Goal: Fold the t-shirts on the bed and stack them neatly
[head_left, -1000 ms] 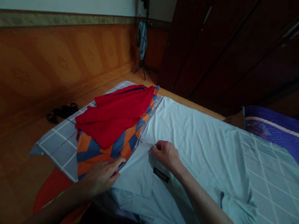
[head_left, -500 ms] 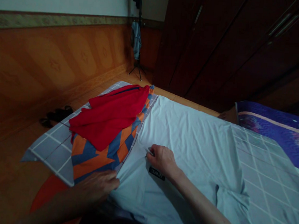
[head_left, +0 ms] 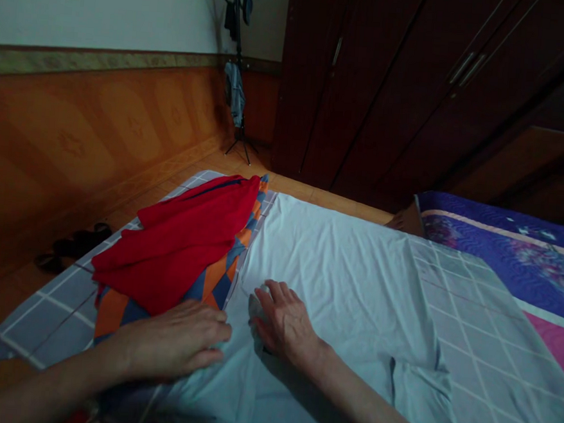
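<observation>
A pale, light-coloured shirt lies spread flat, with small wrinkles across it and a folded-over part near its lower right. My right hand is over the shirt's left half, its fingers apart and holding nothing. It hides most of a dark printed patch beneath it. By the shirt's left edge is my left hand, fingers stretched out and thumb apart, with nothing in its grasp. I cannot tell whether it touches the cloth. Beside it lie a red garment and, partly underneath, an orange and blue patterned garment.
A grey checked cloth covers the surface under the clothes. To the right is a purple floral bedding piece. Dark wardrobes stand behind, beside a coat stand with hanging clothes. Dark footwear is on the floor at left.
My right hand has let go of the pinched shirt fabric and opened. My left hand has lifted off the shirt's edge with its fingers extended. The view has shifted slightly right and up.
</observation>
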`<state>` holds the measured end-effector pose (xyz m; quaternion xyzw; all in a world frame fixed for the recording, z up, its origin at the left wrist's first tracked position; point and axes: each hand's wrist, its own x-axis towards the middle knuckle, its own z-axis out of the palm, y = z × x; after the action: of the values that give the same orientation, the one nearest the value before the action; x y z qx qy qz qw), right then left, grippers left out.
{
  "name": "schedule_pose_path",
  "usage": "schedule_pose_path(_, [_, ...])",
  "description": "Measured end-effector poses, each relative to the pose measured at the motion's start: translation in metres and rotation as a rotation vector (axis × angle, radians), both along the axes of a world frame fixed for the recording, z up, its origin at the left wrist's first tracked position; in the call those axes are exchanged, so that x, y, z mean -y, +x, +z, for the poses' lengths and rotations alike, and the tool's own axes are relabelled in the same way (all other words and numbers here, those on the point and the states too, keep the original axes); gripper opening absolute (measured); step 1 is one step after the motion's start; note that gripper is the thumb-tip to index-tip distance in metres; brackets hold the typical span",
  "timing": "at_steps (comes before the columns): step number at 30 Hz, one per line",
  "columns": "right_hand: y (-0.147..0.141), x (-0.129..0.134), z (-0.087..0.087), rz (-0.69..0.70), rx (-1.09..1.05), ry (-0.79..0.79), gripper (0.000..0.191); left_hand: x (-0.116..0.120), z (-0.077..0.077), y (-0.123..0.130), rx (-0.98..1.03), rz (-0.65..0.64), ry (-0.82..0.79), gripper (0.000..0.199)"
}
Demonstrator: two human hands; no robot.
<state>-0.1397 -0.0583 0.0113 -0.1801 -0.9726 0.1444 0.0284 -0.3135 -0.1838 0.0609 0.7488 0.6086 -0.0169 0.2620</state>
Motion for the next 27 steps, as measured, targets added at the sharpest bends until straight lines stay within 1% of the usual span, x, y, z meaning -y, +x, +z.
schedule_pose_path(2, [0.005,0.001,-0.006,0.062,-0.057,-0.023,0.05,-0.039,0.0,-0.007,-0.001,0.015,0.119,0.014])
schedule_pose_path(4, [0.009,0.004,-0.012,0.142,-0.071,-0.083,0.059,-0.086,-0.009,-0.014,-0.031,0.04,0.255,0.02])
schedule_pose_path(6, [0.012,0.007,-0.017,0.181,-0.061,-0.169,0.062,-0.133,-0.024,-0.019,-0.042,0.037,0.345,0.025])
schedule_pose_path(9, [0.014,0.008,-0.019,0.188,-0.06,-0.264,0.064,-0.198,-0.052,-0.027,-0.103,0.062,0.356,0.038])
schedule_pose_path(11, [0.016,0.004,-0.02,0.198,-0.075,-0.29,0.066,-0.233,-0.07,-0.034,-0.141,0.111,0.355,0.046])
schedule_pose_path(13, [0.016,0.0,-0.024,0.217,-0.093,-0.29,0.067,-0.26,-0.085,-0.042,-0.168,0.166,0.367,0.052])
schedule_pose_path(16, [0.012,-0.003,-0.041,0.253,-0.124,-0.255,0.072,-0.285,-0.1,-0.051,-0.195,0.244,0.41,0.055])
schedule_pose_path(18, [0.007,-0.001,-0.059,0.253,-0.149,-0.209,0.062,-0.292,-0.106,-0.053,-0.205,0.28,0.454,0.054])
schedule_pose_path(20, [0.002,0.002,-0.076,0.192,-0.177,-0.158,0.047,-0.294,-0.11,-0.054,-0.206,0.292,0.499,0.053])
schedule_pose_path(22, [-0.001,0.002,-0.083,0.078,-0.185,-0.141,0.04,-0.296,-0.114,-0.055,-0.204,0.284,0.533,0.053])
schedule_pose_path(23, [0.0,0.0,-0.081,0.024,-0.176,-0.151,0.039,-0.296,-0.116,-0.056,-0.203,0.275,0.541,0.053])
schedule_pose_path(24, [0.002,-0.005,-0.074,-0.01,-0.159,-0.17,0.04,-0.297,-0.117,-0.057,-0.203,0.265,0.545,0.053])
schedule_pose_path(26, [0.007,-0.021,-0.052,-0.041,-0.118,-0.203,0.046,-0.299,-0.12,-0.058,-0.202,0.246,0.543,0.054])
schedule_pose_path(27, [0.01,-0.032,-0.039,-0.044,-0.107,-0.201,0.057,-0.301,-0.121,-0.059,-0.204,0.24,0.541,0.055])
